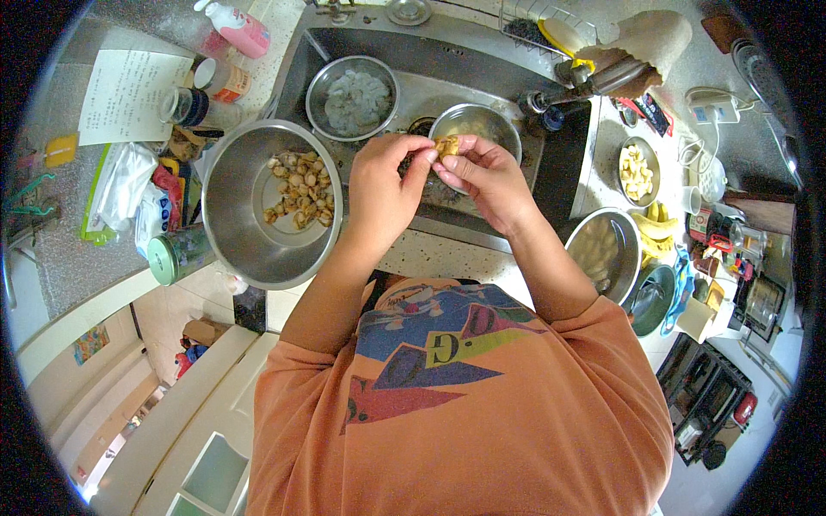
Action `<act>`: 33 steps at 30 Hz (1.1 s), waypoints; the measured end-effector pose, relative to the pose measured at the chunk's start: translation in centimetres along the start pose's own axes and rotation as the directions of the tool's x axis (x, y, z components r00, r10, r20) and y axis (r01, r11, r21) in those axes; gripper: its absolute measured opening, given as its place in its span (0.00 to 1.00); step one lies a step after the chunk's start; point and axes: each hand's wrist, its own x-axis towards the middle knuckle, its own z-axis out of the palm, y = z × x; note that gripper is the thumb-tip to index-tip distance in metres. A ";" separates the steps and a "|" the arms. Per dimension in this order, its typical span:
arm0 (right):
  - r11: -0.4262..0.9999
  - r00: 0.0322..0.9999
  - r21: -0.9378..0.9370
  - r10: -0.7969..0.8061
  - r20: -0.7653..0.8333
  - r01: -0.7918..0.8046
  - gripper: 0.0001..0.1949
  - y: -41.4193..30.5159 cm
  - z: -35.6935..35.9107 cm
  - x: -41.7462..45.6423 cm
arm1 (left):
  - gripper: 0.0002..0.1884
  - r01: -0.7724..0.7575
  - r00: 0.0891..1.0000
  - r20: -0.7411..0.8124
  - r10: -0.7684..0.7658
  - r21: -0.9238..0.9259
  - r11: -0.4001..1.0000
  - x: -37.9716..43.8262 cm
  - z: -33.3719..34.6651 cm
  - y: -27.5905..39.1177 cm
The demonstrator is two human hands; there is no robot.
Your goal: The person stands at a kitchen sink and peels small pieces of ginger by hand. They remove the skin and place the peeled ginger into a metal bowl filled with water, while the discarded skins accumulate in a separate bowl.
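Above the sink, a small yellow-brown piece of shellfish meat (446, 147) is pinched between both hands. My left hand (389, 187) touches its left side with thumb and forefinger. My right hand (488, 177) grips it from the right with the fingertips. Partly hidden behind my right hand, a metal bowl (513, 132) contains cloudy liquid. To the left, a large stainless steel basin (233, 206) holds a heap of similar shellfish meat (300, 187). A steel bowl (314, 115) of pale, translucent peeled shrimp (355, 97) stands in the sink (413, 42).
The faucet (587, 87) reaches over the sink's right side. On the right counter are a bowl of pale cut pieces (635, 173), a pot of liquid (603, 242) and bananas (655, 229). A green canister (177, 257), jars (222, 80) and a pink pump bottle (235, 29) stand left.
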 end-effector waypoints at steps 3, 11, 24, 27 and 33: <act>0.997 0.999 -0.057 -0.054 0.000 0.054 0.13 0.2 0.0 -0.1 | 0.05 0.040 0.999 0.023 -0.039 -0.037 0.999 0.1 -0.2 0.1; 0.993 0.998 -0.120 -0.011 0.057 0.018 0.15 0.0 -0.5 0.0 | 0.02 -0.119 0.993 -0.018 0.120 0.062 0.991 0.8 -0.6 0.2; 0.998 0.999 -0.059 0.039 0.030 -0.037 0.14 -0.6 -0.5 -0.1 | 0.02 0.304 0.952 0.142 -0.270 -0.369 0.878 0.9 -1.0 -0.4; 0.993 1.000 -0.117 -0.001 0.019 0.003 0.14 -0.7 -0.6 -0.1 | 0.03 0.168 0.986 0.062 -0.158 -0.212 0.963 1.1 -1.1 -0.3; 0.977 0.995 -0.194 -0.075 0.058 0.085 0.16 -0.8 -0.5 0.1 | 0.06 -0.149 0.988 0.027 0.152 -0.076 0.986 1.6 -0.9 0.1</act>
